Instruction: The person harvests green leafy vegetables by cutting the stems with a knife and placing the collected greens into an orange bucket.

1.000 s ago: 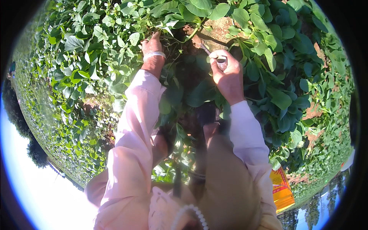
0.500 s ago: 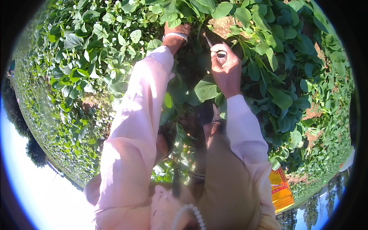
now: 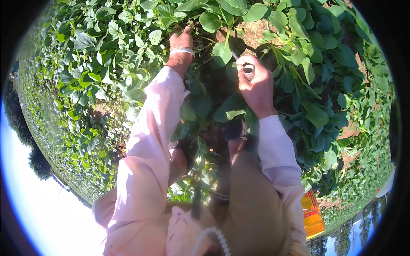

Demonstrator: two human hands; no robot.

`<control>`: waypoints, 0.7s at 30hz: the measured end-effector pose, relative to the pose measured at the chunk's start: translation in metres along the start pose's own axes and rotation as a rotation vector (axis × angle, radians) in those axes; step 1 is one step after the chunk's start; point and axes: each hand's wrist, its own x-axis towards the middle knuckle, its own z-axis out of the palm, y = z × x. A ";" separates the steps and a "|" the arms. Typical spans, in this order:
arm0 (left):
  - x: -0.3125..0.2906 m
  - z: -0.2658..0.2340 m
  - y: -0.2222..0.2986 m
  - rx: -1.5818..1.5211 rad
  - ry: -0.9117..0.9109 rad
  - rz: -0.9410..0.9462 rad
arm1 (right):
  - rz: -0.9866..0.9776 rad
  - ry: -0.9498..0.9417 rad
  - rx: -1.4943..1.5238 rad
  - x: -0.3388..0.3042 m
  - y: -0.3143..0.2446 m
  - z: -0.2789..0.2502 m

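My left hand (image 3: 181,41), with a white band at the wrist, reaches into low small-leaved greenery at the top. Its fingers look closed on thin plant stems, and leaves partly hide the fingertips. To the right, my right hand (image 3: 259,87) is wrapped round the handle of a knife-like tool (image 3: 248,71). The round, hollow-looking butt of the handle faces up. A short dark bit of the tool shows beyond the fist; the rest is lost in shade and leaves. Between the hands hangs a broad green leaf (image 3: 222,53) of a leafy plant.
Broad-leaved plants (image 3: 314,109) grow thickly on the right, and smaller leafy growth (image 3: 98,77) covers the left. Bare brown soil (image 3: 252,32) shows beyond my right hand. A yellow-orange packet (image 3: 313,215) lies at lower right. My knees and feet are below, among the plants.
My left hand has drawn back and left, coming out from under the leaves into view. The right hand has shifted slightly nearer and right, still gripping the tool.
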 end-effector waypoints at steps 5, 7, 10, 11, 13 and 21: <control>0.003 0.010 -0.010 -0.087 -0.101 0.122 | 0.067 0.064 0.014 0.035 0.007 0.029; 0.001 0.011 -0.006 -0.080 -0.018 0.051 | 0.062 0.089 0.133 0.031 0.019 0.025; -0.014 0.006 0.005 -0.069 -0.003 -0.024 | 0.007 0.057 0.137 0.007 0.013 0.017; -0.011 -0.001 0.006 -0.001 0.035 -0.012 | 0.025 0.071 0.065 -0.004 0.002 0.017; -0.015 -0.003 0.009 0.031 0.006 0.169 | 0.060 0.087 -0.021 -0.012 0.000 0.016; -0.017 0.018 0.027 0.293 -0.395 0.380 | 0.023 0.044 -0.071 0.050 0.002 0.025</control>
